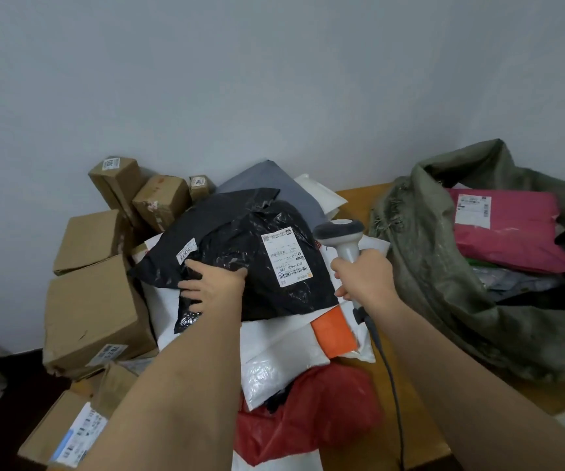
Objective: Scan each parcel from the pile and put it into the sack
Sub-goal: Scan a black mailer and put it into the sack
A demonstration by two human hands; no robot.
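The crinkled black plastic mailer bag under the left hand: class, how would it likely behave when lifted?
The crinkled black plastic mailer bag looks creased and soft, so it would probably sag. Its glossy film may be slippery, which could be why the left hand grips its edge. It probably will not roll.

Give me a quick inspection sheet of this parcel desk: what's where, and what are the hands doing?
Surface: wooden table, mostly covered.
Job's things: black parcel on top of the pile, white label facing up; scanner just right of the label; green sack open at right, with a pink parcel inside.
Clutter: cardboard boxes stacked at left; white, grey and red mailers under and around the black parcel.
Hands: left hand grips the black parcel's near edge; right hand holds the scanner's handle.
Cables: scanner cable runs down toward the table's near edge.
Surroundings: plain grey wall behind.
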